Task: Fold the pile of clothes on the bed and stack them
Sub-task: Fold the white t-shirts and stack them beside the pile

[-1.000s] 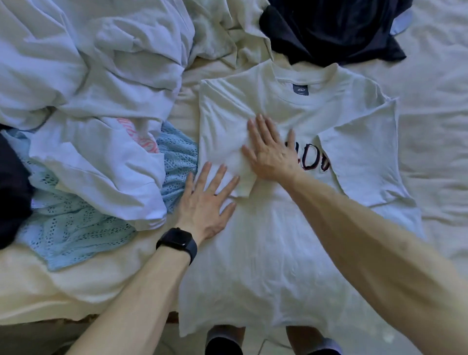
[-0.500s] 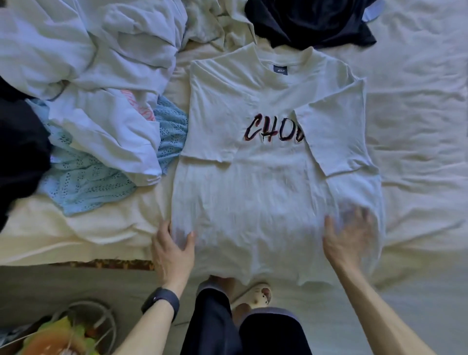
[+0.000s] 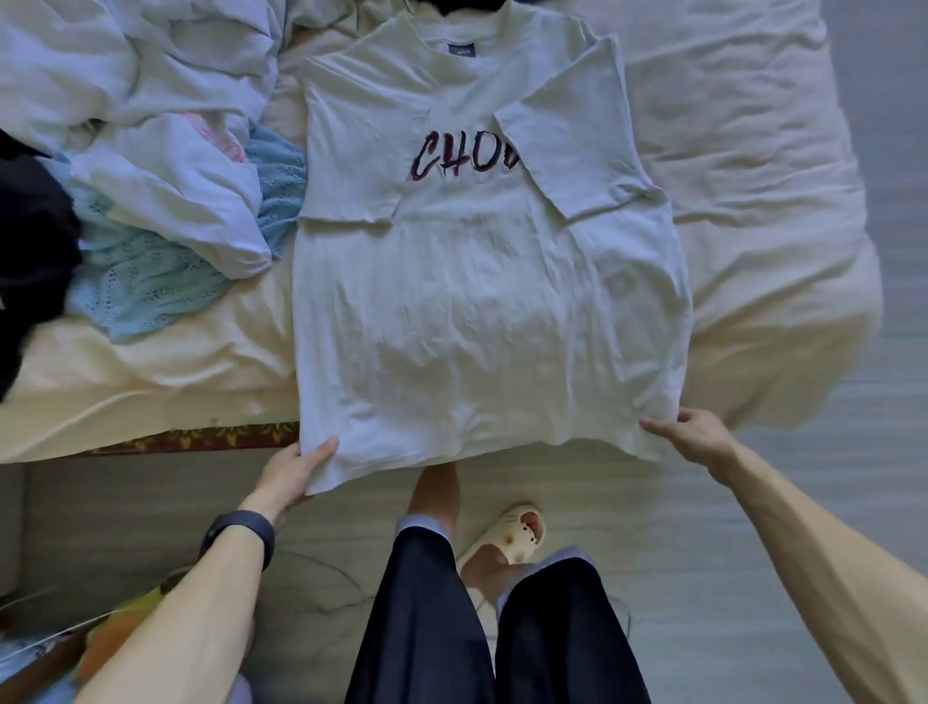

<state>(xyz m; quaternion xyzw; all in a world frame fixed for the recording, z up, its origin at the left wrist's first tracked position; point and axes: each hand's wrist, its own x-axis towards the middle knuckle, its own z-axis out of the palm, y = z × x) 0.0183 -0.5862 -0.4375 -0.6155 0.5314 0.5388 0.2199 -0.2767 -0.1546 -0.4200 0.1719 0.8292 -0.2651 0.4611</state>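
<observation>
A white T-shirt (image 3: pixel 482 311) with dark lettering lies face up on the bed, both sleeves folded in over its chest. Its hem hangs a little over the bed's near edge. My left hand (image 3: pixel 294 470) pinches the hem's left corner, thumb on top. My right hand (image 3: pixel 695 436) grips the hem's right corner. To the left lies the unfolded pile (image 3: pixel 150 166): white garments, a light blue knitted piece and a black one.
The bed (image 3: pixel 763 211) has a rumpled cream sheet, bare to the right of the shirt. A dark garment (image 3: pixel 467 5) lies just above the shirt's collar. My legs and a cream slipper (image 3: pixel 512 535) stand on the floor below the bed edge. Coloured objects sit at the bottom left.
Both hands moved from the shirt's chest down to its hem and took hold of the two bottom corners. The view shifted downwards, showing more of the floor.
</observation>
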